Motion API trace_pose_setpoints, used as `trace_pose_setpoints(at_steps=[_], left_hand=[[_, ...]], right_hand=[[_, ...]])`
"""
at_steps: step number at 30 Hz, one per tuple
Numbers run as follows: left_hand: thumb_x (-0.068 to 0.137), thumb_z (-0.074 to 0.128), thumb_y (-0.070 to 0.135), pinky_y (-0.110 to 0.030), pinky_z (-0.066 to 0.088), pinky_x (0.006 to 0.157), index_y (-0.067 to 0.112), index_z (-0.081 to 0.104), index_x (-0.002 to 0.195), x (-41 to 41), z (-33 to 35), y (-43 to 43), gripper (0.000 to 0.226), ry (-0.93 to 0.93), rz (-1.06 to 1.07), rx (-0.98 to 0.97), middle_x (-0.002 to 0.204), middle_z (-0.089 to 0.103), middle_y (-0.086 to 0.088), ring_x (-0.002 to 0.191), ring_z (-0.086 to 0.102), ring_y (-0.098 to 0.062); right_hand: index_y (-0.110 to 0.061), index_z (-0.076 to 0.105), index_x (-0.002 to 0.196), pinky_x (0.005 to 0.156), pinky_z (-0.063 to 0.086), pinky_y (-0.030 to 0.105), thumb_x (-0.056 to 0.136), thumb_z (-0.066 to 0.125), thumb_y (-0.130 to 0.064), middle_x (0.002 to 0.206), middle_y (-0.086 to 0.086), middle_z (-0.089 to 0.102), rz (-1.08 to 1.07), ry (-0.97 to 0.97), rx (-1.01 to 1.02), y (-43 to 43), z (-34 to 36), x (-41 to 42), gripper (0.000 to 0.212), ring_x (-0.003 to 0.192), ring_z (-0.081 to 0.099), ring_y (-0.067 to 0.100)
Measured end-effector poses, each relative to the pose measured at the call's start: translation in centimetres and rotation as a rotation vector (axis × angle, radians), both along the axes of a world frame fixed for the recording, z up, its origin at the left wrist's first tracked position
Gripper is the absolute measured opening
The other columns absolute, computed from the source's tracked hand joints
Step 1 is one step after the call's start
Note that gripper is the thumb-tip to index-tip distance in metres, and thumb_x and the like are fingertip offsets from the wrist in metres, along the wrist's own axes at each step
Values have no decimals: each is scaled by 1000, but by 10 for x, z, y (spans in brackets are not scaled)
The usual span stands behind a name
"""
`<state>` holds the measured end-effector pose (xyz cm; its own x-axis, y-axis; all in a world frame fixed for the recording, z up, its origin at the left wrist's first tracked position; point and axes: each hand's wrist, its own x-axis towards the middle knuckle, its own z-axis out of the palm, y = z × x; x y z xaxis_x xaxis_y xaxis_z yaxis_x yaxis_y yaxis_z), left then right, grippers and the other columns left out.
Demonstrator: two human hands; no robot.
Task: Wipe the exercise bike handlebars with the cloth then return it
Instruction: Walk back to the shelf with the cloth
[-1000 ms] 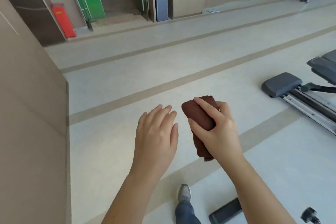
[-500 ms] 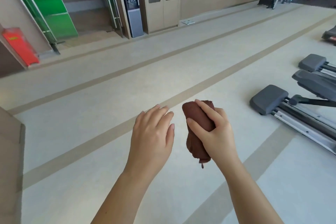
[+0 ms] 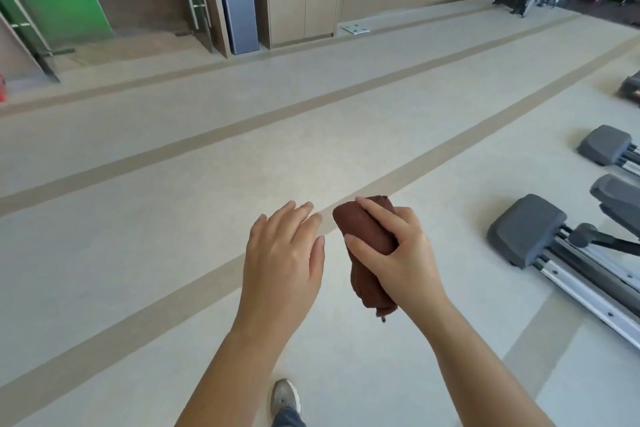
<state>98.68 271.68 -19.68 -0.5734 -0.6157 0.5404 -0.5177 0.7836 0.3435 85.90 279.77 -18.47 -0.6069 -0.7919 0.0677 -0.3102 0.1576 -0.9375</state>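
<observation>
At centre frame my right hand (image 3: 401, 253) grips the rolled brown cloth (image 3: 369, 239), fingers curled round it, its tail hanging below my palm. Just left of it, apart, my left hand (image 3: 282, 253) hovers flat, fingers relaxed, holding nothing. Grey machines (image 3: 526, 229) sit at right.

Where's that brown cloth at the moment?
In the head view the brown cloth is just right of centre, bunched in the right hand above the floor. The left hand is close on its left; grey gym equipment lies farther right.
</observation>
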Motion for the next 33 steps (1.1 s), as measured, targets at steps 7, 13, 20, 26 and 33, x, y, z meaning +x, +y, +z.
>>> trace_pose_setpoints(at_steps=[7,13,20,26,33], left_hand=[[78,58,10,-51,41,92,3,67,100,-97,14,-160,25,51,38,-9,110,67,-11,107,60,-31],[78,57,10,-52,43,91,5,68,99,-217,6,-261,24,17,-32,-4,110,67,-10,107,60,-30],[81,56,13,-52,44,91,5,68,100,-394,23,-369,24,-9,-59,25,111,67,-10,108,60,-30],[85,47,19,-49,43,92,8,67,101,-493,43,-455,29,-14,-35,-9,111,67,-8,108,60,-27],[85,48,20,-52,46,89,8,67,101,-569,24,-588,28,-12,5,20,111,67,-8,107,60,-27]], right_hand=[[-62,53,106,25,42,28,75,67,-26,102,-24,42,55,55,-20,-162,24,-94,49,65,61,0],[-61,53,106,37,50,22,74,67,-29,105,-21,45,-62,47,-2,-254,9,-220,47,78,55,-14],[-51,55,110,55,45,5,77,69,-22,107,-15,46,-77,66,-55,-369,17,-392,47,85,52,-15],[-49,55,110,67,37,-3,77,71,-21,107,-10,48,-67,80,-71,-463,27,-494,46,87,48,-20],[-45,56,113,65,34,-5,76,72,-20,106,-7,51,-55,60,-72,-597,15,-578,47,86,49,-20]])
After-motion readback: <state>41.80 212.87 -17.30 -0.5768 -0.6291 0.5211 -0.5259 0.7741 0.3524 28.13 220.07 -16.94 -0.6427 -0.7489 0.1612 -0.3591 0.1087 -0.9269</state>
